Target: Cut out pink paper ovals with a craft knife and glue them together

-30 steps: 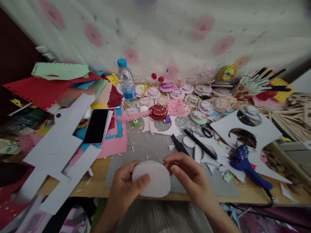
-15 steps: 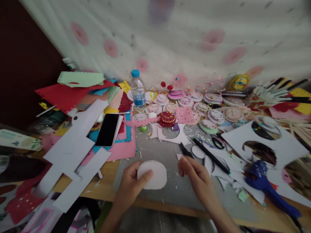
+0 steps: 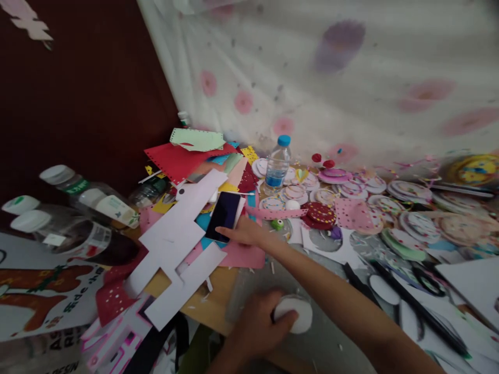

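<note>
My left hand (image 3: 259, 324) is closed around a white oval paper disc (image 3: 299, 315), with the thumb lying across its face, low over the grey mat (image 3: 249, 291). My right arm reaches across to the left, above that disc. At its end, my right hand (image 3: 244, 231) rests at the lower right of a dark smartphone (image 3: 224, 217). One finger stretches over the lower part of the screen, while the other fingers partly hide the phone's edge. Beneath the phone lie pink and blue sheets, with a white cut-out paper shape (image 3: 171, 236) beside it.
A water bottle (image 3: 278, 163) stands behind the phone. Decorated paper discs (image 3: 421, 228) crowd the back and right. Several bottles (image 3: 78, 234) lie or stand at left. A black pen-like tool (image 3: 421, 306) and black-handled scissors (image 3: 429, 280) lie among white scraps at right.
The view has turned left. My right hand has moved from the mat's right side to the phone. My left hand still holds the white disc.
</note>
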`<state>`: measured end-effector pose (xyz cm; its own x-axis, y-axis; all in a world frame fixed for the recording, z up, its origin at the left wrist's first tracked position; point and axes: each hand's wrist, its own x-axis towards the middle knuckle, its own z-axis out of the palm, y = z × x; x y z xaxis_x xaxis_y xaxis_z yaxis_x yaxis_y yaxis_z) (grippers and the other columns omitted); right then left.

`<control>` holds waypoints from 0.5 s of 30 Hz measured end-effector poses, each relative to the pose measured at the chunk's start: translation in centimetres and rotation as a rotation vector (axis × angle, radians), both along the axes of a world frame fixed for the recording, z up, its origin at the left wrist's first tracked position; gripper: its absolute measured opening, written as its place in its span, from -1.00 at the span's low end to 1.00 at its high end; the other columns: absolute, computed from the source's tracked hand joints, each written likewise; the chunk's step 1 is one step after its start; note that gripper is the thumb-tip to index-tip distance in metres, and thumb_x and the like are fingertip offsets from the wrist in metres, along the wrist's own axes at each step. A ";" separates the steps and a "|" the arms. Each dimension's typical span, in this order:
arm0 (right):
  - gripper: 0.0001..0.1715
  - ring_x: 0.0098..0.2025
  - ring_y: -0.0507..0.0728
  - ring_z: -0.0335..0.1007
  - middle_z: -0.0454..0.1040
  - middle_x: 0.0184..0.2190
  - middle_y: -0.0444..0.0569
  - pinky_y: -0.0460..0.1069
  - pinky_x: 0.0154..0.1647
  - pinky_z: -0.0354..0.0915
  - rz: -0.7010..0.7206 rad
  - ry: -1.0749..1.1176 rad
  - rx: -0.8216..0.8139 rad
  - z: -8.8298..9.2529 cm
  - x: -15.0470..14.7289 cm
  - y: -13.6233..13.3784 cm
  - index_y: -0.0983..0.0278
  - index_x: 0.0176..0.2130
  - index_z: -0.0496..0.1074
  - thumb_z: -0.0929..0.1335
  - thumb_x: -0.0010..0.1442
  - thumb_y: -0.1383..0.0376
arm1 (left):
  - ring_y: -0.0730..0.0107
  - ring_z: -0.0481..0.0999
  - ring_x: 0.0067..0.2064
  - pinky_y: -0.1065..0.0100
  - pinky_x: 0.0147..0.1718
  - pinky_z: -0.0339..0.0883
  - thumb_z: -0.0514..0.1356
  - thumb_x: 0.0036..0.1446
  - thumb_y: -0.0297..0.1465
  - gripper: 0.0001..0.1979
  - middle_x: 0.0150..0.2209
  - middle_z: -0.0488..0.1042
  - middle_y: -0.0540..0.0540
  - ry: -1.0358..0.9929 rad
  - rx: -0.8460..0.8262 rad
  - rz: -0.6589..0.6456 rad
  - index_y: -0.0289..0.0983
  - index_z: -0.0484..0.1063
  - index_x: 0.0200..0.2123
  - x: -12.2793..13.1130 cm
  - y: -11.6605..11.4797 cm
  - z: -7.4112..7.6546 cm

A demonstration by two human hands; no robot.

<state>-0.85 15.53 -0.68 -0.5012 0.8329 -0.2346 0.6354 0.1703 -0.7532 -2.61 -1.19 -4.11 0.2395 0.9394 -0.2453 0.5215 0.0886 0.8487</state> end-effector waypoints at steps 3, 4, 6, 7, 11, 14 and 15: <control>-0.26 -0.21 0.40 0.52 0.55 -0.29 0.24 0.08 -0.32 0.37 0.026 -0.172 -0.004 -0.8 -2.2 1.0 0.33 -0.29 0.47 0.41 -0.10 -0.26 | 0.27 0.47 -0.33 0.36 -0.36 0.24 0.17 0.13 -0.24 -0.79 -0.38 0.53 -0.06 0.008 -0.007 -0.037 -0.26 0.49 -0.31 -0.3 -0.1 0.1; -0.19 -0.13 0.45 0.50 0.54 -0.20 0.30 0.11 -0.26 0.37 0.020 -0.226 -0.005 -1.0 -2.6 1.1 0.36 -0.21 0.48 0.43 -0.14 -0.26 | 0.27 0.48 -0.32 0.37 -0.35 0.25 0.16 0.14 -0.24 -0.78 -0.36 0.54 -0.06 -0.004 -0.008 -0.049 -0.25 0.49 -0.29 -0.4 -0.1 0.2; -0.06 -0.04 0.50 0.46 0.49 -0.07 0.38 0.14 -0.17 0.37 0.007 -0.313 -0.009 -1.2 -3.0 1.0 0.43 -0.07 0.44 0.44 -0.15 -0.26 | 0.27 0.49 -0.30 0.37 -0.30 0.28 0.14 0.15 -0.25 -0.77 -0.31 0.56 -0.06 -0.026 -0.010 -0.068 -0.25 0.50 -0.24 -0.6 -0.1 0.3; -0.01 -0.01 0.50 0.44 0.46 -0.02 0.40 0.14 -0.15 0.37 0.002 -0.344 -0.012 -1.1 -3.1 0.9 0.45 -0.01 0.41 0.44 -0.14 -0.26 | 0.27 0.50 -0.28 0.37 -0.29 0.29 0.14 0.15 -0.26 -0.77 -0.29 0.57 -0.06 -0.031 -0.016 -0.075 -0.25 0.50 -0.22 -0.7 0.0 0.4; 0.08 0.00 0.47 0.44 0.44 0.01 0.41 0.13 -0.13 0.37 -0.008 -0.412 -0.030 -0.7 -3.3 0.5 0.50 0.10 0.32 0.41 -0.09 -0.26 | 0.24 0.52 -0.26 0.35 -0.25 0.33 0.14 0.15 -0.28 -0.74 -0.24 0.59 -0.07 -0.062 -0.033 -0.099 -0.23 0.50 -0.13 -0.8 0.3 0.6; 0.10 -0.01 0.45 0.46 0.44 0.01 0.42 0.11 -0.16 0.38 -0.007 -0.411 -0.030 -0.6 -3.3 0.4 0.52 0.12 0.29 0.40 -0.08 -0.26 | 0.23 0.53 -0.23 0.35 -0.22 0.33 0.14 0.15 -0.30 -0.71 -0.19 0.59 -0.07 -0.094 -0.012 -0.105 -0.21 0.48 -0.07 -0.9 0.3 0.5; 0.10 -0.02 0.44 0.46 0.44 0.01 0.43 0.11 -0.17 0.39 -0.004 -0.405 -0.027 -0.6 -3.3 0.5 0.53 0.12 0.29 0.40 -0.07 -0.26 | 0.24 0.52 -0.23 0.35 -0.22 0.33 0.14 0.16 -0.30 -0.71 -0.18 0.59 -0.06 -0.096 -0.005 -0.109 -0.21 0.48 -0.06 -0.9 0.3 0.4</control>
